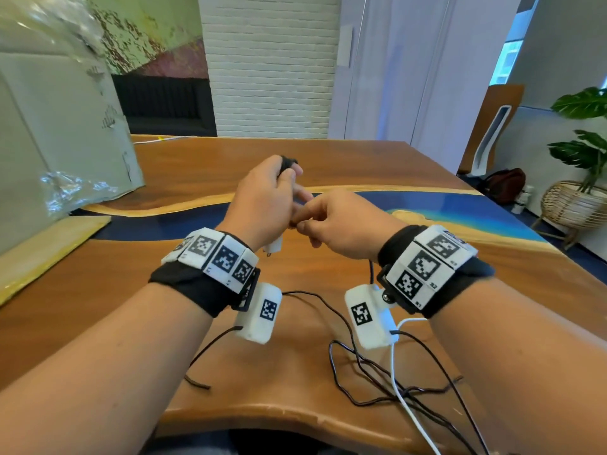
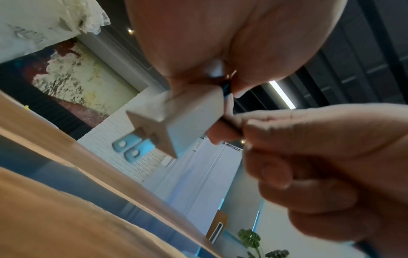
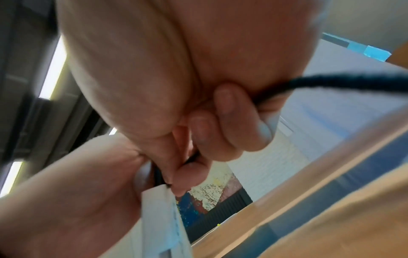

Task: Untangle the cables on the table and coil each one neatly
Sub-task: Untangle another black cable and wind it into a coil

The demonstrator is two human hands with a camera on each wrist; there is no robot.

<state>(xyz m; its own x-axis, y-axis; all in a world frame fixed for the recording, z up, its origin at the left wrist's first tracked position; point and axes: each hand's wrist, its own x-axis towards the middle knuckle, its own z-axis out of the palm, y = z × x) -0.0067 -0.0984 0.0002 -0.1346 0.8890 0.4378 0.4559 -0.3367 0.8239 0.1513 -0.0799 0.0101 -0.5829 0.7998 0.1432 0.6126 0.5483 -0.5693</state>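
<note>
My left hand [image 1: 289, 182] is raised over the wooden table [image 1: 197, 172], fingers curled. It grips a white charger plug [image 1: 274, 249] that pokes out below the fist, and a black bundle [image 1: 289, 162] shows at the top. In the left wrist view the charger plug [image 2: 185, 118] points its two prongs at the table. My right hand [image 1: 305, 224] pinches the black cable [image 2: 229, 125] right beside the plug. That black cable [image 1: 371, 270] hangs from the right hand down to a loose tangle of black cables [image 1: 377, 382] near the table's front edge. A white cable [image 1: 400, 372] crosses the tangle.
A large cardboard box [image 1: 59, 126] wrapped in clear plastic stands at the left, with a flat cardboard sheet [image 1: 49, 244] in front of it. The table's front edge [image 1: 295, 418] is close to me. A potted plant in a wicker basket [image 1: 578, 198] stands on the floor at the right.
</note>
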